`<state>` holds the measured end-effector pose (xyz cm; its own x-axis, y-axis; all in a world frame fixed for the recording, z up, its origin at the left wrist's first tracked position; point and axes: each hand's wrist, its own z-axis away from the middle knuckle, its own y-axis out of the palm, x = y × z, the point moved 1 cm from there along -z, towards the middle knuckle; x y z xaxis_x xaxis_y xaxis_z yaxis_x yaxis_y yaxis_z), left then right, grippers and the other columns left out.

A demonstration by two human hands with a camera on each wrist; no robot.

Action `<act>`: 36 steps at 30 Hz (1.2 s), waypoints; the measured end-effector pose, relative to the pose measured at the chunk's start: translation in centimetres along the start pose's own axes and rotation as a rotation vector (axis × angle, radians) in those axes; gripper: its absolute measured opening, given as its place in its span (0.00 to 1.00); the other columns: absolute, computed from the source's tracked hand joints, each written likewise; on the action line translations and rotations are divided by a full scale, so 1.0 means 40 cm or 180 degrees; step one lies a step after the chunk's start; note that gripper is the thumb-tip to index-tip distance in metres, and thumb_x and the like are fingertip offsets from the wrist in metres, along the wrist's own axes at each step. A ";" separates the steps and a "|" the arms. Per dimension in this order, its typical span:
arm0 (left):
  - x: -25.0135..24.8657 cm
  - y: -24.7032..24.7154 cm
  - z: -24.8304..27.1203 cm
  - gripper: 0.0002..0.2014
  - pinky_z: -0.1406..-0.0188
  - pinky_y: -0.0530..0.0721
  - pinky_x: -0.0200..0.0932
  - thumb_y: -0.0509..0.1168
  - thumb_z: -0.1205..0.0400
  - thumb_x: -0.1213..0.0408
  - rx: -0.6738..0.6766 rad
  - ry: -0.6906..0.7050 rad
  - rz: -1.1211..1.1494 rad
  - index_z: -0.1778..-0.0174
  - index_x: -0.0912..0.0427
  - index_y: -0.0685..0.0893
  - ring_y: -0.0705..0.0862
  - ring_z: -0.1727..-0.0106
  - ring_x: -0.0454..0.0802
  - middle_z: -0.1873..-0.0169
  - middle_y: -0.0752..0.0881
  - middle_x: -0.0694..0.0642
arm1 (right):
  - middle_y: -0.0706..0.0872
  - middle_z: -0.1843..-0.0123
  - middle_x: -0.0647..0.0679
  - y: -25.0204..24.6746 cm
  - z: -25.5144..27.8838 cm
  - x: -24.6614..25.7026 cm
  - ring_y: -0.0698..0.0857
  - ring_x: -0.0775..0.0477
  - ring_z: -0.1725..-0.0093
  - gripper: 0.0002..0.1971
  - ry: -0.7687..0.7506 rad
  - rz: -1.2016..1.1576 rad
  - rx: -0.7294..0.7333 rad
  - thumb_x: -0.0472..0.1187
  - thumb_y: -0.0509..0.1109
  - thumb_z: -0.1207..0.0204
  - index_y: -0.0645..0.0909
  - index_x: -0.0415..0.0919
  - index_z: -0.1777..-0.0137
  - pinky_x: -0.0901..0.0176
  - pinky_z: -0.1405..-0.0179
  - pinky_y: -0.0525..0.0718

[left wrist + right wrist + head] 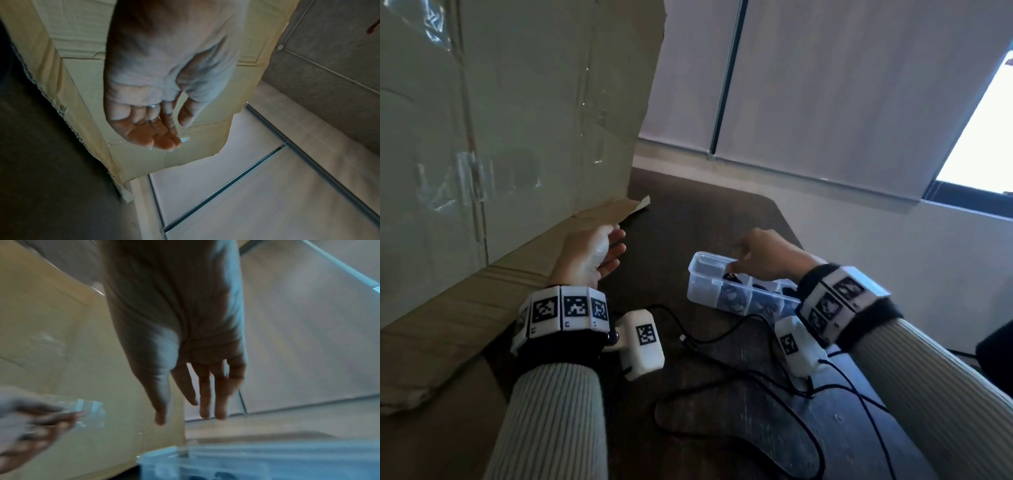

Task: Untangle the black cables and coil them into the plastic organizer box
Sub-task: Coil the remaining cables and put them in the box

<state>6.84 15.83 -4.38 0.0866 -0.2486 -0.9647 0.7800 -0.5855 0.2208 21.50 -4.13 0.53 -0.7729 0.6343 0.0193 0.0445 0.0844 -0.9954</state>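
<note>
Over on the right, the right hand [763,255] sits above the plastic organizer box [736,287], fingers reaching down toward the compartments at its far end — from the right wrist view those fingers [203,386] hang long and loosely spread, wrapped around nothing. Whether the tips are actually touching anything inside the box, the head view does not settle.

The box itself is clear, divided into small compartments, lying on the dark surface [722,222] just in front of the person. Dark coils show through its walls in several compartments, and something black sits right under the fingertips.

The left hand [592,257] is out to the side, well apart from the box, palm turned inward and fingers relaxed. The left wrist view confirms it: palm open, fingers [152,133] together and gently bent, a ring on one of them, nothing held. Behind it stands a big cardboard box [517,120], taped along its seams, with one flap lying flat under the left forearm.

And the black cables [722,387] — plenty still loose on the surface, looping in wide curves between the two forearms and trailing toward the near edge, one thin end lying just beside the organizer box. Both wrists carry marker-covered bands with white camera housings.
</note>
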 end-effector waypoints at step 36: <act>-0.135 0.201 0.264 0.06 0.61 0.87 0.37 0.63 0.16 0.64 0.2389 0.1584 -0.1530 0.56 0.57 0.84 0.87 0.64 0.38 0.69 0.89 0.47 | 0.89 0.47 0.43 -0.161 0.298 -0.029 0.90 0.44 0.57 0.10 -0.0251 -0.2235 -0.1529 0.36 0.66 0.18 0.85 0.42 0.41 0.52 0.58 0.88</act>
<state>6.10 4.31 4.14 0.2477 0.3890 -0.8873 0.2253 -0.9139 -0.3378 14.59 -14.58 5.79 -0.7627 0.2592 0.5926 -0.2114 0.7660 -0.6071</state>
